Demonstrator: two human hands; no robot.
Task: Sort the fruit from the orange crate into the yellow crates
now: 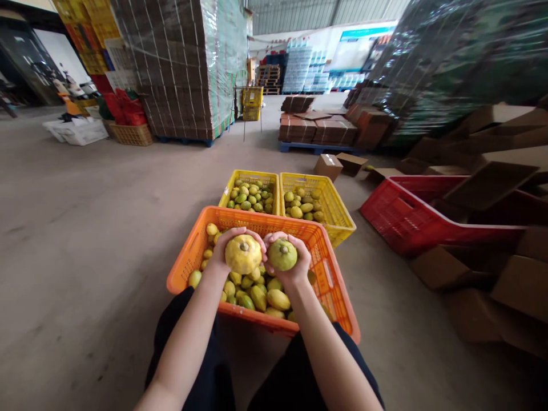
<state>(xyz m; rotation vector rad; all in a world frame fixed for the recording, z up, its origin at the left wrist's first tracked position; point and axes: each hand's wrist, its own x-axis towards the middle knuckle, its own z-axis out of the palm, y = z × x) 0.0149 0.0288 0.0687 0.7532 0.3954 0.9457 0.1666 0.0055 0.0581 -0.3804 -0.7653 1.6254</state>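
Note:
My left hand (221,246) is wrapped round a yellow lemon (243,254), its stem end facing up toward me. A greener lemon (282,254) sits in my right hand (302,258), also stem end up. Both hands are side by side, close together, above an orange plastic crate (184,242). Inside that crate lies a heap of yellow and green lemons (257,297), partly hidden by my hands and forearms. The fingers curl behind each fruit, so their tips show only in part.
Beyond the orange crate stand two yellow crates (249,173) (338,211) holding more lemons. At right are a red crate (402,222) and loose cardboard boxes (522,285). Farther back, flattened cartons (317,130) rest on a blue pallet, near tall wrapped stacks (171,68).

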